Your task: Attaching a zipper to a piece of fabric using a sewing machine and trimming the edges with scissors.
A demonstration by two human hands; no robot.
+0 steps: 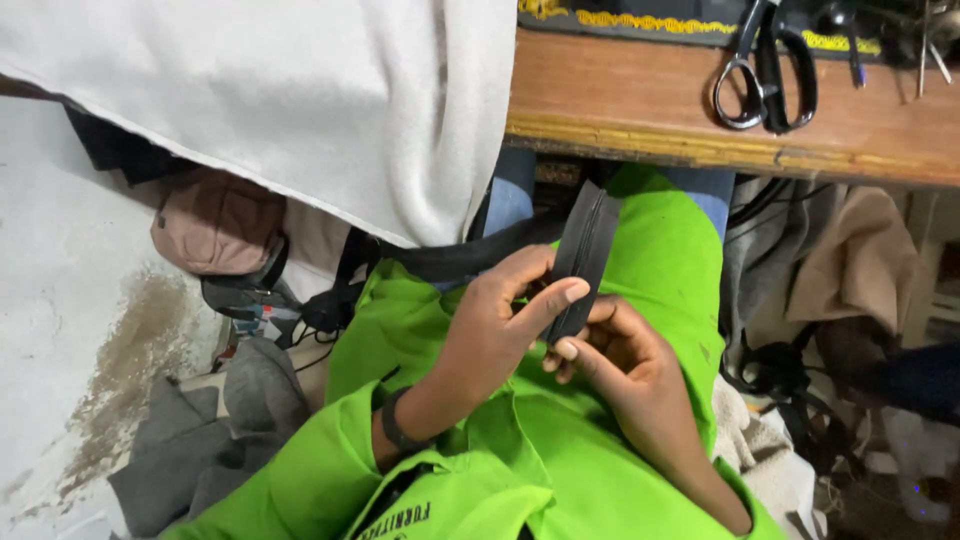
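Observation:
A black zipper strip (585, 245) stands up from my lap, over bright green cloth (660, 250). My left hand (495, 325) pinches the strip's lower part between thumb and forefinger. My right hand (625, 365) grips the same lower end from the right side, fingers curled around it. A dark band sits on my left wrist (398, 430). The strip's bottom end is hidden between the two hands.
A wooden table edge (700, 140) runs across the top, with black-handled scissors (765, 70) on it. White fabric (300, 100) hangs at top left. Bags and grey cloth (220, 420) lie on the floor at left; more cloth and cables pile at right (830, 270).

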